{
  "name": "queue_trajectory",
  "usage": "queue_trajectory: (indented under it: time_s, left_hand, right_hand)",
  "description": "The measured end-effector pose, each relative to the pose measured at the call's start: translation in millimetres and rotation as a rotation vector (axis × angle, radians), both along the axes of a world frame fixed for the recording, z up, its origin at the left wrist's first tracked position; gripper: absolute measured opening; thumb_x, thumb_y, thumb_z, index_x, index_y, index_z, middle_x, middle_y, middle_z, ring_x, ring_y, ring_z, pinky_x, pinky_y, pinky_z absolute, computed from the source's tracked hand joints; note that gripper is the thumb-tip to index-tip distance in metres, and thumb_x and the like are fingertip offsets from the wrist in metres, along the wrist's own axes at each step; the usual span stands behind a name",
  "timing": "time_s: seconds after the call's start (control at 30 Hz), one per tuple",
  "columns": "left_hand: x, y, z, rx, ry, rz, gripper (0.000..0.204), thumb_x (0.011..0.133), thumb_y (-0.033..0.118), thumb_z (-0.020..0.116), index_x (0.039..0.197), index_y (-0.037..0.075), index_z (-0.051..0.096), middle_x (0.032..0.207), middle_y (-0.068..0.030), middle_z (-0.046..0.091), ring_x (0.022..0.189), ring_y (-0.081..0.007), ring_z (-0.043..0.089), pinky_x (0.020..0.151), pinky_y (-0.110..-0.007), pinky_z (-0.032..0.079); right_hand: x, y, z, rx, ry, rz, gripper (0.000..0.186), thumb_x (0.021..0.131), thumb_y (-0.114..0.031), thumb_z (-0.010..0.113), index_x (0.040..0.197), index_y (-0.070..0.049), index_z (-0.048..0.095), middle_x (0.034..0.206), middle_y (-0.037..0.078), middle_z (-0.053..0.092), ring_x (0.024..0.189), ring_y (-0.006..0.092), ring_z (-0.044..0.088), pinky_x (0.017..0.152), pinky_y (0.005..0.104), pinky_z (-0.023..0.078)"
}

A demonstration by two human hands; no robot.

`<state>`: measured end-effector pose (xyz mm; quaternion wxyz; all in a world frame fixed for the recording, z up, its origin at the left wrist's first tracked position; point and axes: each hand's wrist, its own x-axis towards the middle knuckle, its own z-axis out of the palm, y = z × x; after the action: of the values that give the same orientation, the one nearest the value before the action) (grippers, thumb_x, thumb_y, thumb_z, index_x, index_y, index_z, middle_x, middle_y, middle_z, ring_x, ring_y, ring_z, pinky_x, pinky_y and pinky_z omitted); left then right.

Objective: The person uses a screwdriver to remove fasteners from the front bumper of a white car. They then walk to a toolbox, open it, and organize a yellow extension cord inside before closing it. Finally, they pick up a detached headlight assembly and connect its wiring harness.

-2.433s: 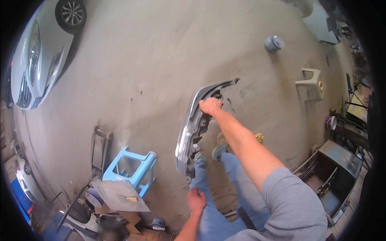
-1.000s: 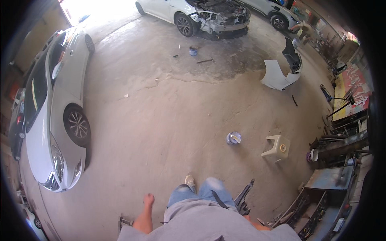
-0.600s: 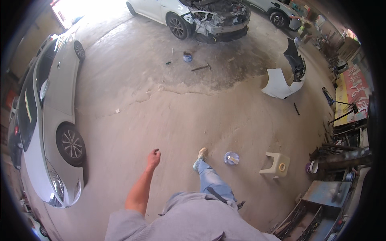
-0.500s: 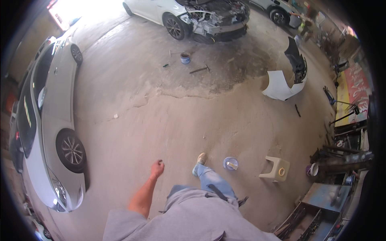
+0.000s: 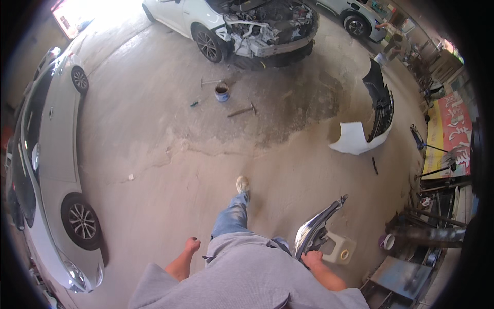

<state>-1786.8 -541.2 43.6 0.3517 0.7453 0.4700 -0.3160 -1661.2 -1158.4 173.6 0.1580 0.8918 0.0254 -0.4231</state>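
My right hand (image 5: 312,258) is closed on the lower end of a car headlight (image 5: 307,232), a long, curved unit with a clear, shiny lens and a dark back. The headlight points up and to the right beside my right leg and partly covers a beige plastic stool (image 5: 335,256). My left hand (image 5: 191,245) hangs at my left side with curled fingers. Whether anything is inside it is hidden. My foot in a light shoe (image 5: 243,184) is stretched forward on the concrete floor.
A silver car (image 5: 56,170) stands along the left. Ahead is a white car (image 5: 257,38) with its front stripped. A can (image 5: 222,92) and hammer (image 5: 242,110) lie before it. A removed bumper (image 5: 378,113) rests at right; a metal bench (image 5: 404,275) is near right.
My right hand has come into view holding the headlight. My left hand has dropped lower and closer to my body. I have stepped forward, with the other foot now in front.
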Motion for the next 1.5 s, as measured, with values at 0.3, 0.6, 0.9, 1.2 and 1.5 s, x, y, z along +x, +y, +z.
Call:
queue_trajectory:
  time_s: [0.3, 0.6, 0.9, 1.2, 1.5]
  left_hand:
    - [328.4, 51.9, -49.9, -0.067, -0.266, 0.12, 0.058, 0.086, 0.033, 0.066, 0.133, 0.001, 0.066, 0.119, -0.025, 0.073, 0.112, -0.0375, 0.07, 0.1, -0.043, 0.055]
    - [628.3, -18.0, 43.3, -0.166, -0.546, 0.24, 0.063, 0.09, 0.036, 0.071, 0.141, 0.001, 0.06, 0.115, -0.0209, 0.075, 0.105, -0.027, 0.073, 0.094, -0.037, 0.056]
    - [779.7, -69.1, 79.8, -0.293, -0.571, 0.493, 0.068, 0.094, 0.04, 0.073, 0.146, 0.0, 0.055, 0.119, -0.0175, 0.073, 0.104, -0.0225, 0.07, 0.089, -0.034, 0.056]
    - [970.0, -67.9, 34.2, -0.75, -0.522, 0.821, 0.098, 0.089, 0.066, 0.071, 0.158, 0.005, 0.038, 0.144, -0.0187, 0.058, 0.126, -0.0327, 0.06, 0.102, -0.045, 0.051]
    - [1096.5, -62.5, -15.4, -1.385, -0.705, 1.508, 0.117, 0.085, 0.091, 0.045, 0.168, 0.016, 0.009, 0.172, -0.0197, 0.016, 0.151, -0.0473, 0.03, 0.12, -0.06, 0.027]
  right_hand:
    - [361.1, 18.6, 4.4, 0.009, 0.051, 0.157, 0.067, 0.096, -0.064, 0.046, 0.101, -0.007, 0.082, 0.104, 0.018, 0.078, 0.104, 0.0362, 0.073, 0.092, 0.0472, 0.053]
    - [676.5, 51.2, -29.2, 0.053, 0.154, 0.559, 0.066, 0.096, -0.063, 0.046, 0.102, -0.007, 0.081, 0.101, 0.015, 0.078, 0.101, 0.0332, 0.074, 0.088, 0.0462, 0.055]
    - [936.7, 146.4, -62.9, 0.043, 0.049, 1.069, 0.051, 0.092, -0.06, 0.058, 0.092, -0.015, 0.082, 0.095, 0.006, 0.079, 0.094, 0.024, 0.076, 0.076, 0.0414, 0.056]
    - [1139.2, 329.4, -30.2, 0.414, 0.049, 1.249, 0.049, 0.087, -0.054, 0.065, 0.081, -0.008, 0.08, 0.086, 0.011, 0.077, 0.095, 0.0324, 0.072, 0.083, 0.0453, 0.052]
    - [1180.0, 533.8, 17.9, 0.487, 0.214, 1.358, 0.046, 0.087, -0.046, 0.063, 0.076, -0.004, 0.079, 0.079, 0.016, 0.074, 0.087, 0.0362, 0.068, 0.076, 0.0463, 0.052]
